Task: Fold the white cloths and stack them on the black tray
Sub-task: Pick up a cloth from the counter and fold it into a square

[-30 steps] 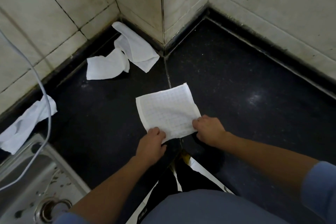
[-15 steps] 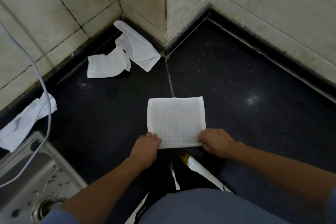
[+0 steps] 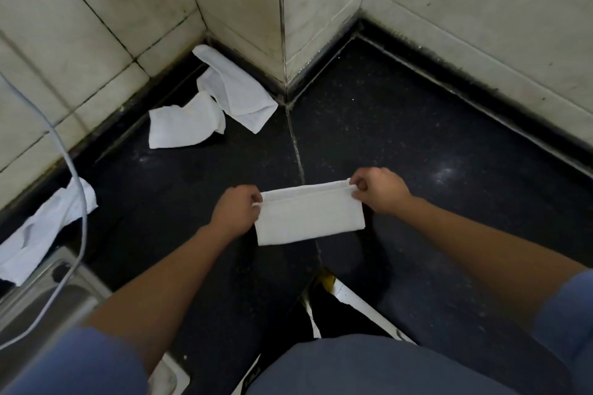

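A white cloth (image 3: 309, 215) lies folded in half as a wide rectangle on the black counter (image 3: 417, 154). My left hand (image 3: 236, 213) pinches its far left corner. My right hand (image 3: 378, 189) pinches its far right corner. Two crumpled white cloths (image 3: 208, 106) lie in the back corner by the tiled wall. Another white cloth (image 3: 41, 231) hangs over the counter edge at the left, near the sink. I see no black tray in view.
A steel sink (image 3: 38, 305) sits at the lower left, with a grey cable (image 3: 77, 189) crossing over it. Tiled walls (image 3: 449, 9) close the counter at the back. A gap with a white edge (image 3: 346, 295) opens below the counter, near my body.
The cloth was a flat square held by its near corners. Both hands carried the near edge over to the far edge, so it is now folded in half.
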